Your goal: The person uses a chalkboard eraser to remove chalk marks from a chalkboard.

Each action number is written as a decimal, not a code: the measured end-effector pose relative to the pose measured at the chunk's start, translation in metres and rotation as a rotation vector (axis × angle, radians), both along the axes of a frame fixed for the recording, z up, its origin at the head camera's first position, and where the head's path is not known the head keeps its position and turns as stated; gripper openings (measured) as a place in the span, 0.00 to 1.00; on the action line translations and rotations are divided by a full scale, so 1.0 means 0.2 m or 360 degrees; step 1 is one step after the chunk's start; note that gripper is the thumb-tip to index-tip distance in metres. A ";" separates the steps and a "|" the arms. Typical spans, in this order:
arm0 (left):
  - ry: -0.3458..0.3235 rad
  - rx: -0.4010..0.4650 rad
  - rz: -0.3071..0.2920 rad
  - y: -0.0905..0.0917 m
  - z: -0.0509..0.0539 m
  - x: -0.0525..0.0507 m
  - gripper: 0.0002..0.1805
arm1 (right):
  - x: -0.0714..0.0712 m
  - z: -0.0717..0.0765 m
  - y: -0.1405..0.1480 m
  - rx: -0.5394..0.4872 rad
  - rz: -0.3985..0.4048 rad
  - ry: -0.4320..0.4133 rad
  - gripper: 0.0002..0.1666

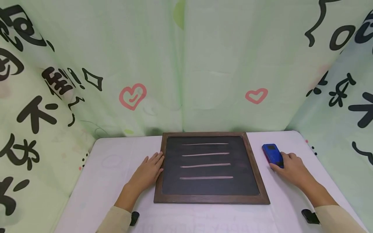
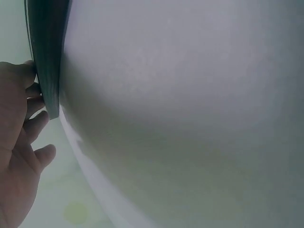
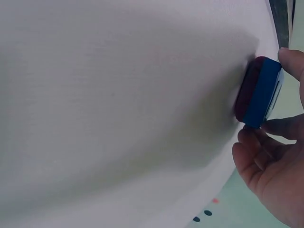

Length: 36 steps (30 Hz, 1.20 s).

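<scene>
Both sides covered!

White table (image 1: 122, 155), blackboard (image 1: 211, 171) far centre; left hand (image 1: 148, 171) rests fingers-extended on its left edge, steady pressure best; right hand (image 1: 294, 170), rightward, pinches the blue block (image 1: 272, 153), ideally by its sides.

Frame (image 1: 211, 199) appears smooth wood, low sheen; panel (image 1: 209, 187) smooth, matt, lines (image 1: 205, 165) chalky; eraser (image 1: 271, 152) smooth plastic, its base (image 3: 249, 90) felt-like; tabletop (image 1: 87, 194) matt, smooth; curtain (image 1: 215, 64) matt cloth, softly creased.
</scene>
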<state>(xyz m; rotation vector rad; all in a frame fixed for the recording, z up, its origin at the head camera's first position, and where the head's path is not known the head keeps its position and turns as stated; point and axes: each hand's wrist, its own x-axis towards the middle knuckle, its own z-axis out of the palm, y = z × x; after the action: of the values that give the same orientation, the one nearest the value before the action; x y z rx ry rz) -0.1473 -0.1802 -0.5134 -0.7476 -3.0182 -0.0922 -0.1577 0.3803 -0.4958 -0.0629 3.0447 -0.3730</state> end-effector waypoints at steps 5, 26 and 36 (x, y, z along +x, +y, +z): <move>-0.0055 0.0024 -0.0004 0.01 0.00 0.00 0.30 | -0.02 0.00 -0.01 0.0016 -0.0034 -0.0038 0.53; -0.0253 0.0176 0.0135 0.01 -0.01 0.02 0.33 | -0.05 0.02 -0.03 -0.0003 -0.0078 -0.0095 0.49; -0.0242 0.0189 0.0157 -0.01 -0.04 0.03 0.33 | -0.06 0.03 -0.02 -0.0037 -0.0057 -0.0104 0.49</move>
<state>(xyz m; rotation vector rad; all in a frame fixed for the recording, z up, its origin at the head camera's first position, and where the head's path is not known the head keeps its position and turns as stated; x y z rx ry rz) -0.1415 -0.1817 -0.5209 -0.6073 -3.1511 -0.3372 -0.1702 0.3765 -0.4892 0.0021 2.9809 -0.4049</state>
